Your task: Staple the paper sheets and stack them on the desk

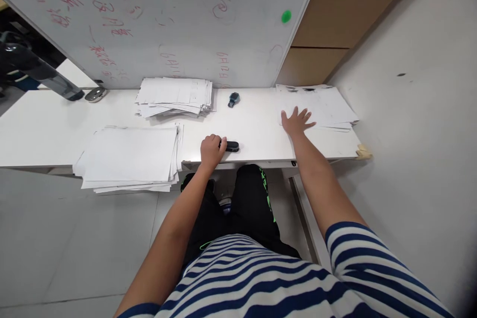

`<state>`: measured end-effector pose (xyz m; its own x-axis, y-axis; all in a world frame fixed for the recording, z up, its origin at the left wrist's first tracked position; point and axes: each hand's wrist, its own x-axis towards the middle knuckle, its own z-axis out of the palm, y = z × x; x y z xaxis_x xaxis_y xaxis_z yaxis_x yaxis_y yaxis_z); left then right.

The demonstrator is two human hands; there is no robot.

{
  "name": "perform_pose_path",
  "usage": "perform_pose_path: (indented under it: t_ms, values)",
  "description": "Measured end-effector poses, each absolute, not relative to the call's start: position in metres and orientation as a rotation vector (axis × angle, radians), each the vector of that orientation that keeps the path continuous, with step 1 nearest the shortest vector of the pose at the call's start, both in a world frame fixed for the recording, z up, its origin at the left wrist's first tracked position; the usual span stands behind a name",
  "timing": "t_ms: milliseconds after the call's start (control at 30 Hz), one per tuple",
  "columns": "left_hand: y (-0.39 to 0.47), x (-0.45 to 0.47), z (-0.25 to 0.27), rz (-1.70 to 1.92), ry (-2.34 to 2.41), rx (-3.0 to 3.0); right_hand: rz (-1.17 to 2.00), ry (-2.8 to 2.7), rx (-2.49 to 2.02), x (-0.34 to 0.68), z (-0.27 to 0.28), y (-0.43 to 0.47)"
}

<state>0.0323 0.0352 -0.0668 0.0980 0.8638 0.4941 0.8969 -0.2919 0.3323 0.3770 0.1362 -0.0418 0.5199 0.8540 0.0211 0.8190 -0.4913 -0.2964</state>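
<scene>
One hand, my left hand (212, 151), is curled round the black stapler (233, 146) at the near edge of the table (257, 129); my right hand (297, 121) lies open, fingers spread, on the right pile (331, 104). The near left pile (128, 154) overhangs the edge, so a knock from my left arm could spill it, and a push of my right palm might skew loose sheets. I count three paper piles, including the far pile (175, 92), one stapler, one bottle (40, 72), seemingly one watch (233, 99) and one mouse (96, 94)

An office, apparently (scribbled whiteboard (246, 25), papers (330, 107)).
</scene>
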Motion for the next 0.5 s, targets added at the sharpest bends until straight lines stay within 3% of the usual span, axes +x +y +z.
perform_pose_path:
  t_ms: [100, 500]
  values:
    - [0.034, 0.033, -0.066, -0.963, -1.845, -2.295, 0.303, -1.42, -2.542, 0.386, -0.052, 0.147]
    - [0.035, 0.033, -0.064, -0.978, -1.851, -2.29, 0.292, -1.5, -2.545, 0.378, -0.046, 0.144]
